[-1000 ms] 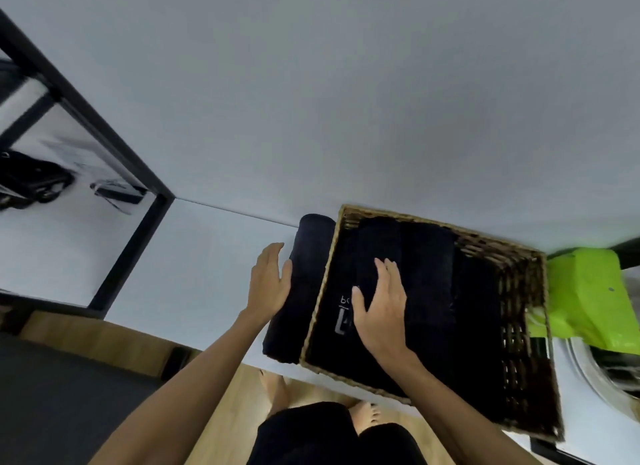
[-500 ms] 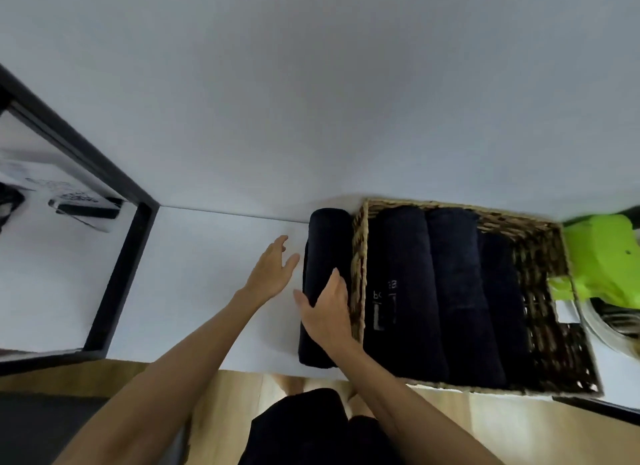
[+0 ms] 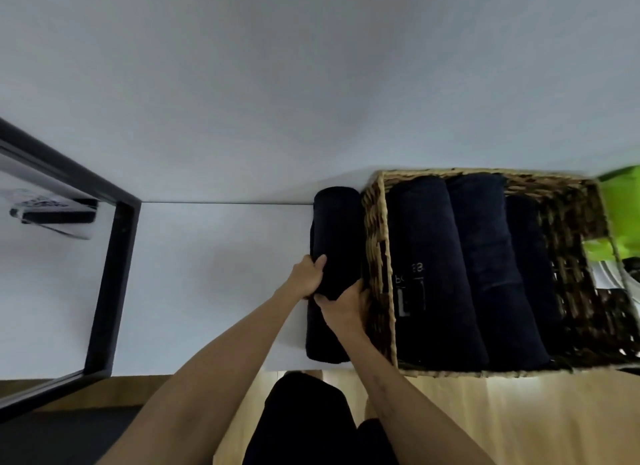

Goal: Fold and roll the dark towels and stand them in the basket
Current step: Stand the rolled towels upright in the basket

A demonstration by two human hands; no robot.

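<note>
One rolled towel (image 3: pixel 337 229) outside the basket (image 3: pixel 377 257), gripped by left hand (image 3: pixel 306 276) and right hand (image 3: pixel 343 303); three rolls (image 3: pixel 485 257) inside.

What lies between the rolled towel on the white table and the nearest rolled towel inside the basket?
In the head view, only the basket's woven left wall separates the rolled towel on the table, gripped by left hand and right hand, from the labelled towel inside.

Both forearms reach forward, converging. Left hand (image 3: pixel 307 274) and right hand (image 3: pixel 343 303) curl their fingers around one rolled dark towel (image 3: pixel 334 243).
</note>
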